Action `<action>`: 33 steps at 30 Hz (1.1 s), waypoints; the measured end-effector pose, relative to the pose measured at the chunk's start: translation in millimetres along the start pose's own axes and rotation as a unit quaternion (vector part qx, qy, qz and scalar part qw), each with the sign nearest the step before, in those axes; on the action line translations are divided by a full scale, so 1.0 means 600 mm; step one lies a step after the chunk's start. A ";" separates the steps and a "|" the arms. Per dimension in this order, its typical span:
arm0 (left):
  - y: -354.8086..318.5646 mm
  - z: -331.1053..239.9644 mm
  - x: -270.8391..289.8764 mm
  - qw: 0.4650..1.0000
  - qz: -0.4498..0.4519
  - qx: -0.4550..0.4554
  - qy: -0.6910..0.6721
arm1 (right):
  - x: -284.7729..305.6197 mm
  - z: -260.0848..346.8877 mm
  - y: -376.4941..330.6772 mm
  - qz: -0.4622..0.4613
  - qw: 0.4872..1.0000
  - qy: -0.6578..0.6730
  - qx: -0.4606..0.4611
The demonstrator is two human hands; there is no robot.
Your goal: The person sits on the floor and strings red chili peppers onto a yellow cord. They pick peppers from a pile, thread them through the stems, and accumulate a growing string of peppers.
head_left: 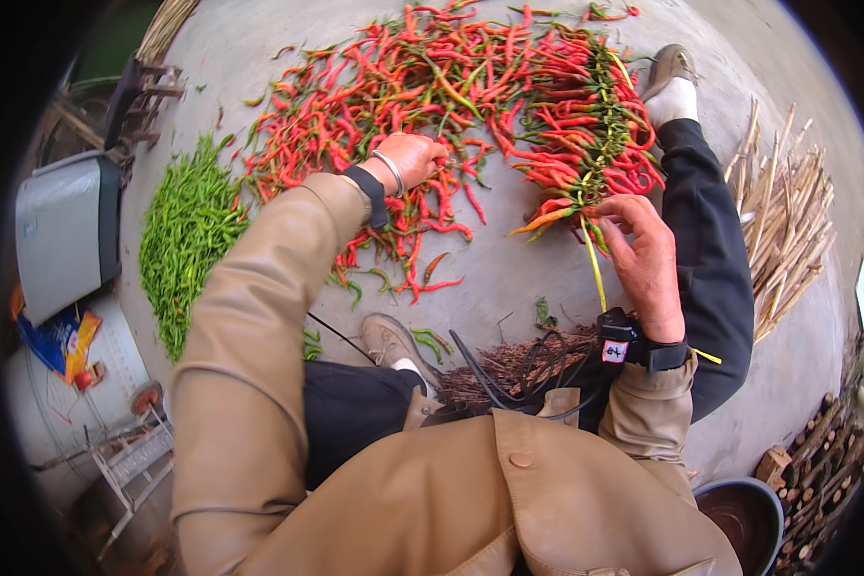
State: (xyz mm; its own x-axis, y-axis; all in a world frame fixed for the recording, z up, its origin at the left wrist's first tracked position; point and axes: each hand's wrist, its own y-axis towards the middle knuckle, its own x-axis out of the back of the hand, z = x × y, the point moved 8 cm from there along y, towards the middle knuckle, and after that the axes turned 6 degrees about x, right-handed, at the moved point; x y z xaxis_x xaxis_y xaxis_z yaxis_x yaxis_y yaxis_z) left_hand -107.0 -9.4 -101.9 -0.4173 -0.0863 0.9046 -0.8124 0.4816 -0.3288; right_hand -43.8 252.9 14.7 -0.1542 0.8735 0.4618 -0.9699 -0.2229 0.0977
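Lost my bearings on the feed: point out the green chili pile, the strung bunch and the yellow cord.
green chili pile (187,240), head view, middle of the heap
strung bunch (586,125), head view, centre of the bunch
yellow cord (595,269), head view, bare stretch below the bunch

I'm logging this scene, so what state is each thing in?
Left hand: reaching into the loose red chillies, closed on some.
Right hand: pinching the yellow cord.
Strung chilli bunch: tied on the cord, lying on the ground.
Green chillies: piled apart.
Dark bowl: upright.
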 end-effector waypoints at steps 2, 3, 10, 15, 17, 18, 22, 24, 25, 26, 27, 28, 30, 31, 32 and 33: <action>-0.044 0.009 0.019 0.993 0.080 0.052 -0.063 | -0.009 -0.006 -0.004 0.017 1.000 -0.002 -0.005; -0.068 0.009 0.035 0.989 0.095 0.068 -0.092 | -0.015 -0.007 -0.006 0.025 1.000 0.010 -0.003; -0.204 0.038 0.115 0.986 0.042 0.099 -0.124 | -0.044 0.025 -0.008 0.026 0.986 -0.156 0.061; -0.237 0.090 0.015 0.967 0.071 0.187 -0.155 | -0.073 0.072 -0.001 0.012 0.983 -0.150 0.104; -0.246 0.086 -0.030 0.976 0.059 0.166 -0.126 | -0.143 0.071 0.005 0.088 0.987 -0.046 0.129; -0.253 0.086 -0.054 0.973 0.073 0.168 -0.138 | -0.187 0.059 0.005 0.137 0.981 -0.068 0.123; -0.283 0.094 -0.117 0.950 0.156 0.202 -0.177 | -0.358 0.009 -0.035 0.297 0.932 -0.128 0.165; -0.294 0.086 -0.119 0.958 0.154 0.170 -0.174 | -0.427 -0.018 -0.072 0.360 0.899 -0.172 0.182; -0.300 0.087 -0.118 0.954 0.143 0.179 -0.195 | -0.456 -0.024 -0.093 0.391 0.881 -0.171 0.202; -0.305 0.089 -0.115 0.951 0.131 0.185 -0.208 | -0.481 -0.021 -0.106 0.389 0.879 -0.147 0.232; -0.312 0.089 -0.116 0.947 0.125 0.197 -0.220 | -0.502 -0.021 -0.119 0.400 0.872 -0.135 0.248; -0.318 0.089 -0.116 0.948 0.127 0.195 -0.219 | -0.518 -0.027 -0.128 0.403 0.857 -0.185 0.261; -0.333 0.094 -0.127 0.927 0.137 0.236 -0.259 | -0.534 -0.031 -0.135 0.392 0.855 -0.215 0.262; -0.338 0.096 -0.132 0.917 0.140 0.251 -0.278 | -0.540 -0.033 -0.135 0.389 0.854 -0.231 0.259; -0.342 0.098 -0.137 0.897 0.133 0.266 -0.327 | -0.542 -0.033 -0.137 0.391 0.852 -0.229 0.261; -0.344 0.099 -0.144 0.881 0.142 0.268 -0.364 | -0.543 -0.034 -0.136 0.389 0.852 -0.233 0.261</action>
State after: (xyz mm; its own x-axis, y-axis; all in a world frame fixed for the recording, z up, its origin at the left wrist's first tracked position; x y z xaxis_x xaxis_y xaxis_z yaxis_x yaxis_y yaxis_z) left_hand 72.5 -153.0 -128.4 -0.6267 -0.6585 0.4166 -0.6278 0.1100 -0.7706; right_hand 81.5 -4.7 -162.0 -0.5039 0.1333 0.8534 -0.3735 -0.9245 -0.0761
